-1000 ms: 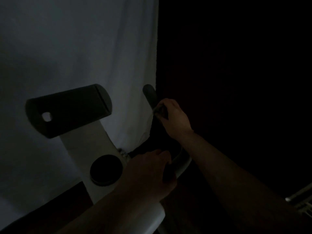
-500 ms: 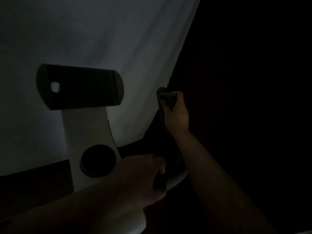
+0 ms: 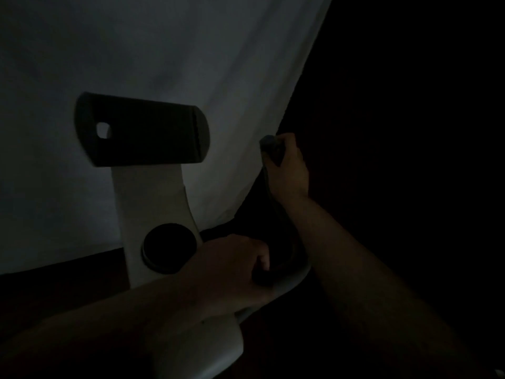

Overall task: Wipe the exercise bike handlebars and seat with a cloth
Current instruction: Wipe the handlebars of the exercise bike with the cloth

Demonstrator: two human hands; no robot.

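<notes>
The dark console (image 3: 142,131) juts out atop the white column (image 3: 153,198), blocking the upper left. Between the column and the right handlebar (image 3: 269,149) lies open room backed by a pale curtain (image 3: 191,50). The right hand (image 3: 287,170) occupies that handlebar's tip; the left hand (image 3: 232,272) fills the low bar beside the round knob (image 3: 169,248). Everything to the right is too dark to judge.
</notes>
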